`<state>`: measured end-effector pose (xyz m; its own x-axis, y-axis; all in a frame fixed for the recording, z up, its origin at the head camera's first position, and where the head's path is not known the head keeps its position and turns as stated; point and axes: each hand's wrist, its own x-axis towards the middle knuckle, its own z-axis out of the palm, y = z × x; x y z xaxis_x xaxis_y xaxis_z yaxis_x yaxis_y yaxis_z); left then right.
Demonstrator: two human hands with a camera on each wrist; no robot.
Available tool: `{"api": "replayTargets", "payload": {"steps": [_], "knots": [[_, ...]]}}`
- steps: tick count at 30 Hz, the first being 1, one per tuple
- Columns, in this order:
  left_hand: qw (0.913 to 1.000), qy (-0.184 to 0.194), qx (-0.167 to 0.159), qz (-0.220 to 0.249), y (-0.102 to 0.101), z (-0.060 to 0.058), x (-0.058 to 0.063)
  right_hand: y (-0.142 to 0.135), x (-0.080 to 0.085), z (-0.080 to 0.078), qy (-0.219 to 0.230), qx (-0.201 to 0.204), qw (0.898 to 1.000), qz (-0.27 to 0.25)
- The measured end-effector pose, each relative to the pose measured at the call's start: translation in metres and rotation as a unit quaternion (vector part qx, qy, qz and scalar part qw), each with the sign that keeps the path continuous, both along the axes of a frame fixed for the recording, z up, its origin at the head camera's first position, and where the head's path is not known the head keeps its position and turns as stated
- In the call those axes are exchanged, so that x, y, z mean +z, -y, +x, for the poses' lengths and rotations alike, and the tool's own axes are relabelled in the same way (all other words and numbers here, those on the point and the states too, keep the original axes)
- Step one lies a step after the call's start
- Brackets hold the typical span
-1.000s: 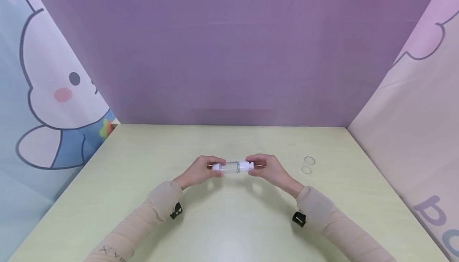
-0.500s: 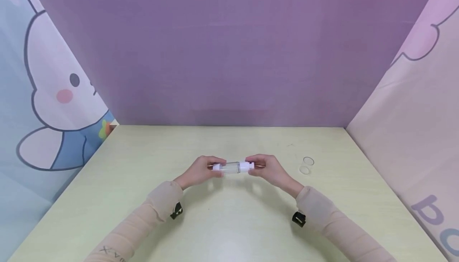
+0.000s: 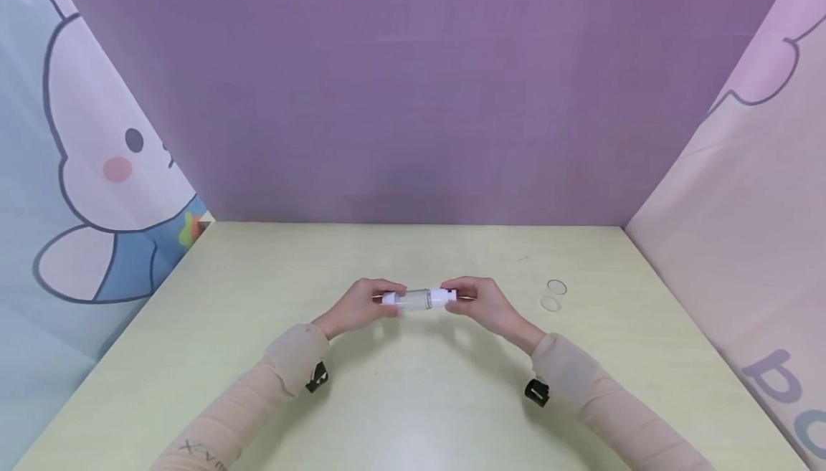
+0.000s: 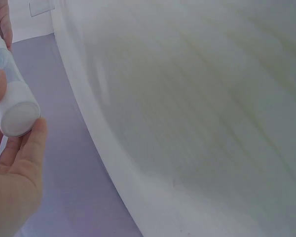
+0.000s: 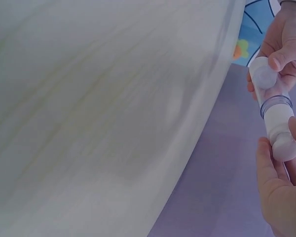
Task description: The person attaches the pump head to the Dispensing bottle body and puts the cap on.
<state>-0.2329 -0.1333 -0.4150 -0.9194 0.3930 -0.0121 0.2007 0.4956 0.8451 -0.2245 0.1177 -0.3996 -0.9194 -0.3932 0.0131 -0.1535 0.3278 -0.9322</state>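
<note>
Both hands hold a small clear pump bottle (image 3: 414, 300) sideways above the table. Its white base end is gripped between thumb and fingers of the left hand (image 3: 358, 306). At the other end, the right hand (image 3: 485, 305) pinches the white pump head (image 3: 442, 298). In the left wrist view the round white bottom (image 4: 20, 118) of the bottle faces the camera, with the fingers around it. The right wrist view shows the pump's rounded tip (image 5: 285, 148) and a clear ring at the bottle's neck. To the right, apart from the hands, a clear cap (image 3: 552, 296) lies on the table.
The pale table (image 3: 413, 399) runs back to a purple panel (image 3: 413, 98). Printed cloth walls stand on the left (image 3: 77, 170) and right (image 3: 748, 213). A black strap shows at each sleeve.
</note>
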Motion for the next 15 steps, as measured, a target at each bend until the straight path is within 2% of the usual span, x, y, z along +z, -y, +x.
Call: {"api": "replayTargets", "payload": {"steps": [9, 15], "knots": [[1.0000, 0.003, 0.005, -0.001, -0.0007, -0.0012, -0.0001, -0.0002, -0.0015, -0.0019, -0.004, -0.002, 1.000, 0.008], [0.9999, 0.009, 0.007, 0.004, 0.0003, -0.0028, -0.0042, -0.0001, -0.0027, -0.0024, 0.000, 0.000, 1.000, 0.014]]}}
